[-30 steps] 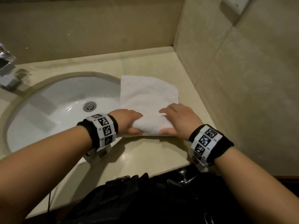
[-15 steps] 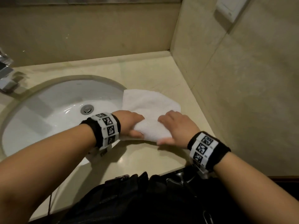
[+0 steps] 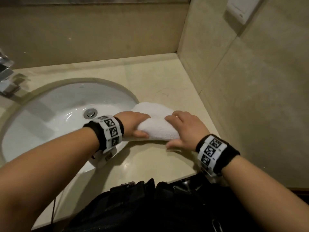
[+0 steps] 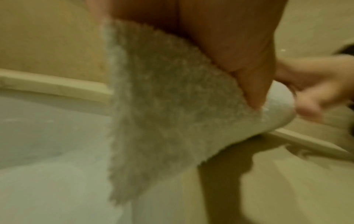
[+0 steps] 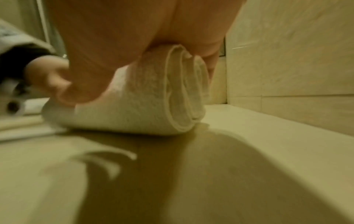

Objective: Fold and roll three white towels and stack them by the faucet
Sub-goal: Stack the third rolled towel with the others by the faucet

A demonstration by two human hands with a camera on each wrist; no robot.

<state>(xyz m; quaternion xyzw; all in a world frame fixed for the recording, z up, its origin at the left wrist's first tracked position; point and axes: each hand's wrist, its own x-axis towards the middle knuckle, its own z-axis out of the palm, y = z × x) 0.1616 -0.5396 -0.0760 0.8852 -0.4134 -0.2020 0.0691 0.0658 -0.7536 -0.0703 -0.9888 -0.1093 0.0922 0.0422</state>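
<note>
One white towel (image 3: pixel 158 129) lies on the beige counter (image 3: pixel 150 84) just right of the sink, rolled up most of its length, with a short flat part (image 3: pixel 150 108) still ahead of the roll. My left hand (image 3: pixel 135 124) grips the roll's left end, thumb under, fingers over. My right hand (image 3: pixel 184 129) curls over the right end, thumb at the near side. The right wrist view shows the spiral end of the roll (image 5: pixel 184 91) under my palm. In the left wrist view a towel edge (image 4: pixel 153 121) hangs over the basin rim. The faucet (image 3: pixel 6 76) stands at far left.
The white oval sink (image 3: pixel 50 118) with its metal drain (image 3: pixel 90 113) fills the left. Tiled walls close the back and the right (image 3: pixel 250 97). A dark bag (image 3: pixel 150 206) sits against the counter's front edge. No other towel shows.
Both hands have rolled the towel away from me; the flat part ahead of the roll has shrunk from a long sheet to a short flap, and the roll has grown thicker.
</note>
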